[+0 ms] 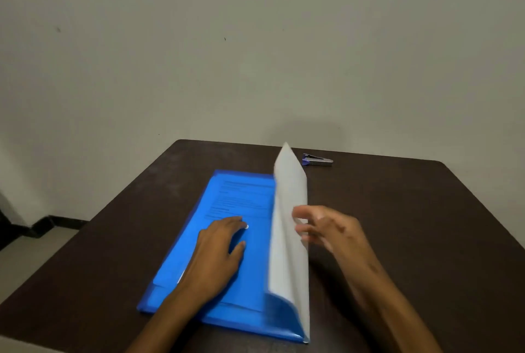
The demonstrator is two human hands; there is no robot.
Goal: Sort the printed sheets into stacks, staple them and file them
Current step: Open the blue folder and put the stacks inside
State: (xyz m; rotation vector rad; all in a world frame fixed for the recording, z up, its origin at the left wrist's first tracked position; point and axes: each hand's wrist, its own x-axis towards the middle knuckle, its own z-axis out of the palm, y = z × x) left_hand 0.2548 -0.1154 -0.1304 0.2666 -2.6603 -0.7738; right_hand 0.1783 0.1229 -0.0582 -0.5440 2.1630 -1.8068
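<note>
Head view: filing step; my left hand rests flat on sheets in the blue folder. My right hand, fingers spread, meets the raised cover flap; grip unclear. Next: lower flap squarely.

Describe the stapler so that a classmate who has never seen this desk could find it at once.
Start at the dark brown table and look to its far edge by the wall. Just beyond the raised flap of the blue folder lies the stapler, the only small metal object there, silver with a blue end.

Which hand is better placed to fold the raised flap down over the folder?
Right hand: its fingers already touch the upright flap. Left hand lies flat on the blue folder, steadying it.
</note>
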